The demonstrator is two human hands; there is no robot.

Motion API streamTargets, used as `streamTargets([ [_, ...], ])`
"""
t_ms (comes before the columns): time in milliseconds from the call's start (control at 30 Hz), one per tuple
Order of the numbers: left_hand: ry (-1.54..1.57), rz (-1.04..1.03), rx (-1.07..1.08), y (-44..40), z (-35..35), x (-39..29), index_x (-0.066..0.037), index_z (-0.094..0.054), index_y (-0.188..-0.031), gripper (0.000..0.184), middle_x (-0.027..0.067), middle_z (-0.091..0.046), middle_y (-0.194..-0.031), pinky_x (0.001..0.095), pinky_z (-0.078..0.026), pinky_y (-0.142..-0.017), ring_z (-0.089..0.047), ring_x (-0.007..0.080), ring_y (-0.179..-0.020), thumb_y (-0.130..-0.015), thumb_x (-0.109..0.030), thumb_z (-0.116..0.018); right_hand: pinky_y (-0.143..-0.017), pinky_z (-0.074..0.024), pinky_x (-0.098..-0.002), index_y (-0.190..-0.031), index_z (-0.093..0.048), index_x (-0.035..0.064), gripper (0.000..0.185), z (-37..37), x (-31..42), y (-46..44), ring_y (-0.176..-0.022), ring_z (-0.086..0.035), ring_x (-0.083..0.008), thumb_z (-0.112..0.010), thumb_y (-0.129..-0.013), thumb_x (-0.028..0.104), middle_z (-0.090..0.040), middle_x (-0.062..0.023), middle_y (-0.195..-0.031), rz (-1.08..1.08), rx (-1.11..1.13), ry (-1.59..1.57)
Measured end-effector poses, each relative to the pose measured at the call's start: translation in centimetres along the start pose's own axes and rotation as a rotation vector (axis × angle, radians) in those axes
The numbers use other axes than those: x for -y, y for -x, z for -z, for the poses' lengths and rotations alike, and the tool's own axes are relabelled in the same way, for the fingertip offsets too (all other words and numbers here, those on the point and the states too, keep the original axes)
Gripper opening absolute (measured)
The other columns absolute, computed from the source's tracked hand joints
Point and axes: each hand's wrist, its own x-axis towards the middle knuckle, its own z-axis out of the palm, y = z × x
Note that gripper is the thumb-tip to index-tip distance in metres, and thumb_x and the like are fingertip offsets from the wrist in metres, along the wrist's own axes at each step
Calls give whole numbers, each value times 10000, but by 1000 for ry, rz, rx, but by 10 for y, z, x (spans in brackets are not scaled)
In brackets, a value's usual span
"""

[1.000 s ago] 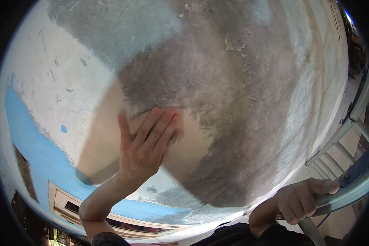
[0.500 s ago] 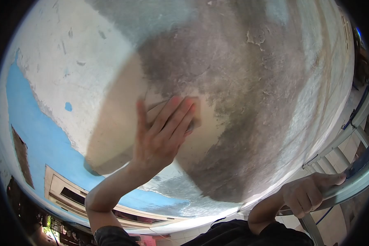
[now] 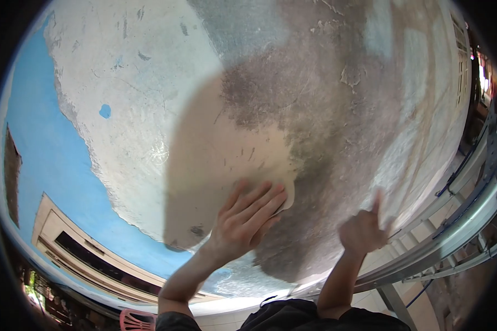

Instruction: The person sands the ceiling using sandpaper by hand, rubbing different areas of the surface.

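My left hand (image 3: 247, 218) presses against the plastered wall (image 3: 143, 138), fingers stretched over a small, thin, pale pad (image 3: 288, 199). Only the pad's right edge shows past the fingertips; the rest is hidden, and I cannot tell its exact kind. My right hand (image 3: 363, 231) is in front of the wall at lower right, near the metal ladder (image 3: 464, 220) and apart from its rail. It is blurred, one finger pointing up and apart from the others, with nothing visible in it.
Blue paint (image 3: 66, 149) borders the bare patch on the left. A framed vent opening (image 3: 88, 248) lies at lower left. A pink plastic chair (image 3: 137, 320) stands below. Dark, rough plaster (image 3: 309, 110) covers the wall's middle.
My left hand has slid down and slightly right along the wall with the pad. My right hand has left the ladder rail and moved up and left. The view has shifted.
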Motion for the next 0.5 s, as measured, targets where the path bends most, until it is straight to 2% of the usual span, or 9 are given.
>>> streamTargets([
  [33, 169, 69, -22, 7, -2, -3, -60, -606, -1172, 305, 95, -607, -1204, 433, -363, -1012, -553, 245, -1142, -883, -157, -591, -550, -461, -325, -1449, -235, 36, 692, 7, -13, -3, -630, -570, -162, -502, -924, 398, -573, -50, -789, -90, -148, 75],
  [100, 496, 272, -40, 27, -10, -10, -22, -621, -1125, 254, 126, -637, -1119, 343, -440, -904, -604, 226, -1025, -912, -145, -560, -717, -503, -320, -1406, -308, 1, 791, 17, -42, -5, -801, -621, -171, -628, -841, 454, -615, -73, -897, -219, -277, 934],
  [167, 749, 515, -53, 52, -29, -16, 1, -621, -1102, 241, 122, -653, -1041, 299, -460, -826, -612, 194, -943, -928, -147, -545, -845, -482, -342, -1382, -351, -6, 777, 7, -61, -3, -949, -604, -197, -714, -798, 357, -604, -95, -1055, -235, -134, 918],
  [233, 932, 730, -89, 73, -56, -19, 2, -618, -1098, 222, 101, -654, -998, 295, -457, -801, -604, 178, -912, -935, -121, -532, -866, -472, -332, -1379, -354, -8, 729, 9, -70, 13, -1008, -588, -189, -725, -792, 214, -585, -118, -1125, -347, -34, 865],
  [300, 1093, 754, -149, 82, -74, -25, 1, -618, -1091, 228, 86, -632, -998, 286, -444, -809, -578, 159, -915, -943, -148, -530, -820, -475, -304, -1266, -486, -22, 551, 3, -71, 25, -945, -591, -157, -720, -798, 151, -612, -112, -1048, -509, -122, 718],
  [367, 1149, 720, -167, 86, -83, -29, -7, -600, -1121, 255, 67, -595, -1032, 296, -431, -850, -561, 163, -941, -937, -176, -547, -785, -472, -290, -1141, -560, -22, 393, 21, -69, 47, -888, -583, -137, -703, -817, 150, -625, -94, -973, -608, -204, 824],
  [400, 1133, 774, -165, 85, -86, -31, -7, -586, -1139, 266, 66, -591, -1036, 299, -434, -852, -563, 161, -940, -934, -172, -552, -767, -470, -283, -1078, -597, -22, 320, 23, -69, 49, -859, -579, -127, -694, -826, 149, -631, -85, -936, -652, -247, 875],
  [467, 1095, 879, -151, 85, -90, -35, -5, -558, -1175, 294, 63, -583, -1044, 306, -440, -856, -568, 158, -938, -927, -163, -561, -733, -466, -278, -957, -617, -16, 214, 12, -75, 50, -813, -568, -117, -677, -843, 155, -628, -60, -867, -618, -355, 1016],
  [500, 1074, 884, -225, 85, -89, -35, -2, -546, -1185, 303, 68, -588, -1041, 306, -445, -854, -572, 160, -943, -923, -153, -565, -715, -464, -275, -896, -628, -14, 182, 3, -76, 47, -789, -562, -112, -669, -851, 158, -626, -47, -833, -591, -410, 1084],
])
